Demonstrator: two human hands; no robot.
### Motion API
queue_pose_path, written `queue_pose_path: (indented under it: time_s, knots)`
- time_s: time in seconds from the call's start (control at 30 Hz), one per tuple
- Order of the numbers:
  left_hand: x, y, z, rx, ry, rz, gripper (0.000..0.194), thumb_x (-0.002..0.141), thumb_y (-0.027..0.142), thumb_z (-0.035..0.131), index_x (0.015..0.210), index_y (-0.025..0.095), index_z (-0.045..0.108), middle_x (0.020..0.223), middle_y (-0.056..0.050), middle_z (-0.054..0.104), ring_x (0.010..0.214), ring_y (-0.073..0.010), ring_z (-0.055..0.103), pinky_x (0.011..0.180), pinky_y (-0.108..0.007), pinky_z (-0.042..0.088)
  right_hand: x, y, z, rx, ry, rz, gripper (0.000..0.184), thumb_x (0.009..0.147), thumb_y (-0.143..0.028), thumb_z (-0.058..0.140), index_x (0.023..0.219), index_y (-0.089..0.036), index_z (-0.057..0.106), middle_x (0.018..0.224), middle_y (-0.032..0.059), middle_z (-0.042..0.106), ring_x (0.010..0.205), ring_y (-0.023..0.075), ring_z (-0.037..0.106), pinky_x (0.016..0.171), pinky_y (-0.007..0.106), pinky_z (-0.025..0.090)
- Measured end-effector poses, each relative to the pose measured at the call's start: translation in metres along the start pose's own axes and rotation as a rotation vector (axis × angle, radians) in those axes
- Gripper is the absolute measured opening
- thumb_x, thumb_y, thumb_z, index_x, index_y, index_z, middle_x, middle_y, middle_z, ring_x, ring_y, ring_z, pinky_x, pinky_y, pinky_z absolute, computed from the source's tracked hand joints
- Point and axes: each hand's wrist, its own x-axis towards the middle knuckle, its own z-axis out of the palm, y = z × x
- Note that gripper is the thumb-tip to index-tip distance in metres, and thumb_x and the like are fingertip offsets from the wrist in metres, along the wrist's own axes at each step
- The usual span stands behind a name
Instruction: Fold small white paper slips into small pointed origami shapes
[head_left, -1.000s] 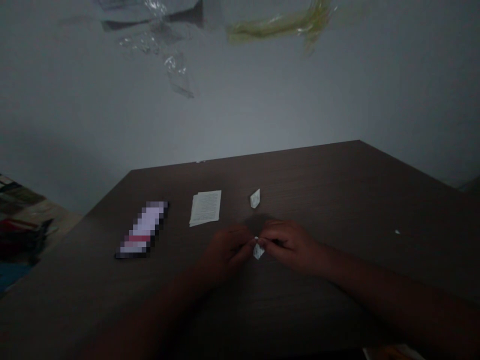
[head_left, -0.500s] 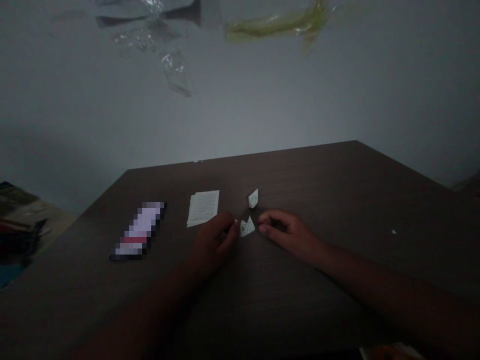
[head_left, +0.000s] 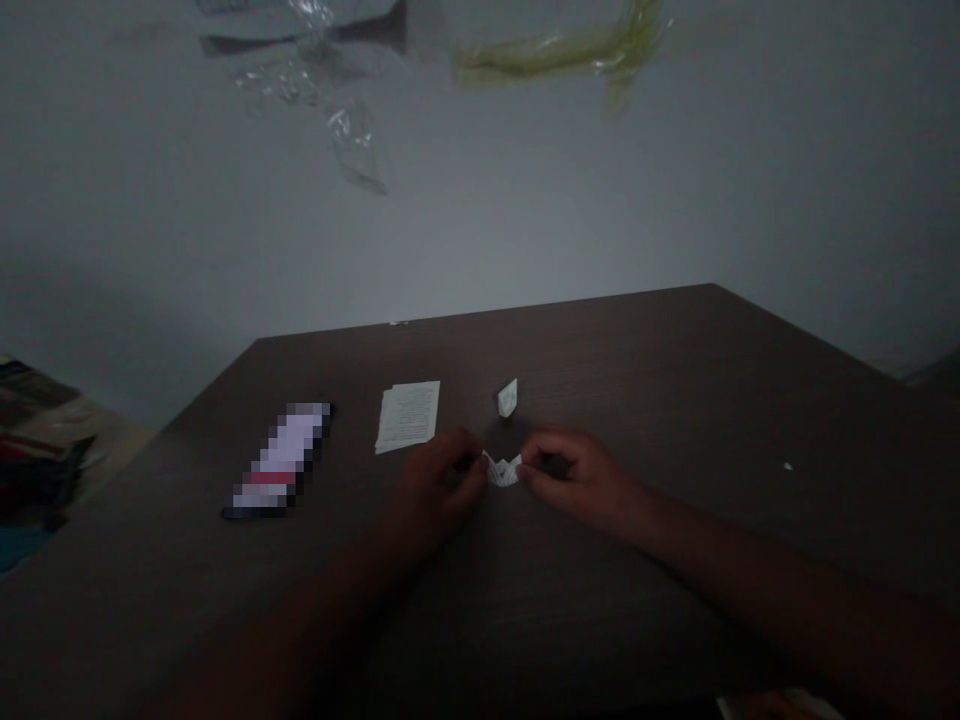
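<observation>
A small folded piece of printed paper (head_left: 503, 472) is pinched between my two hands, just over the table's middle. My left hand (head_left: 444, 478) grips its left corner between thumb and fingertips. On the other side, my right hand (head_left: 574, 468) pinches the right corner the same way. The paper spreads with pointed ends and a raised middle. Just beyond it stands a second folded paper piece (head_left: 508, 398), pointed at the top. A stack of printed paper sheets (head_left: 409, 415) lies beyond my left hand.
A phone (head_left: 281, 460) with a lit, blurred screen lies at the left on the dark wooden table (head_left: 637, 370). A tiny paper scrap (head_left: 787, 466) is at the right. Behind the table rises a pale wall (head_left: 570, 200) with clear and yellow tape.
My right hand has closed on the folded paper's right corner, where it was apart before. The paper now spreads wider between both hands. My left hand has shifted slightly right.
</observation>
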Motion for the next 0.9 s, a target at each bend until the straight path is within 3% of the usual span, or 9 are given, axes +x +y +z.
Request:
queue_pose_path:
  time_s: [0.3, 0.43, 0.6, 0.77, 0.9]
  knots:
    - [-0.002, -0.002, -0.001, -0.017, 0.092, 0.003, 0.010, 0.100, 0.028, 0.060, 0.094, 0.024, 0.067, 0.088, -0.002, 0.073, 0.080, -0.0210, 0.069, 0.075, -0.034, 0.057, 0.001, 0.001, -0.002, -0.067, 0.058, 0.027, 0.009, 0.088, -0.021, 0.067, 0.082, -0.026, 0.063, 0.078, -0.0014, 0.063, 0.075, 0.0187, 0.059, 0.072, 0.032, 0.045]
    - [-0.003, -0.001, -0.001, -0.036, 0.114, 0.051, 0.009, 0.101, 0.025, 0.060, 0.096, 0.025, 0.068, 0.090, -0.002, 0.075, 0.078, -0.0200, 0.070, 0.075, -0.033, 0.057, 0.003, 0.000, -0.006, -0.126, 0.009, -0.052, 0.017, 0.082, -0.013, 0.065, 0.078, -0.026, 0.056, 0.076, -0.0027, 0.059, 0.075, 0.0187, 0.057, 0.074, 0.032, 0.044]
    - [-0.003, -0.006, -0.001, -0.047, 0.136, 0.052, 0.010, 0.103, 0.027, 0.060, 0.099, 0.026, 0.069, 0.095, -0.002, 0.076, 0.082, -0.0201, 0.072, 0.079, -0.033, 0.059, 0.004, 0.001, -0.011, -0.219, 0.057, -0.164, 0.018, 0.090, -0.013, 0.062, 0.080, -0.027, 0.055, 0.078, -0.0018, 0.060, 0.077, 0.0195, 0.058, 0.078, 0.034, 0.047]
    - [0.000, -0.009, -0.005, -0.009, -0.038, 0.031, 0.011, 0.102, 0.026, 0.058, 0.102, 0.024, 0.069, 0.100, -0.004, 0.077, 0.091, -0.0229, 0.074, 0.084, -0.036, 0.061, 0.004, 0.003, -0.014, -0.369, 0.055, -0.341, 0.019, 0.096, -0.015, 0.062, 0.084, -0.027, 0.055, 0.082, 0.0016, 0.062, 0.082, 0.0234, 0.060, 0.083, 0.041, 0.050]
    - [0.001, -0.008, -0.007, 0.076, -0.176, -0.002, 0.011, 0.100, 0.022, 0.060, 0.106, 0.024, 0.069, 0.099, -0.004, 0.077, 0.089, -0.0237, 0.074, 0.080, -0.036, 0.059, 0.004, 0.006, -0.016, -0.465, -0.003, -0.393, 0.019, 0.098, -0.014, 0.061, 0.086, -0.027, 0.057, 0.084, 0.0030, 0.062, 0.086, 0.0254, 0.060, 0.086, 0.044, 0.050]
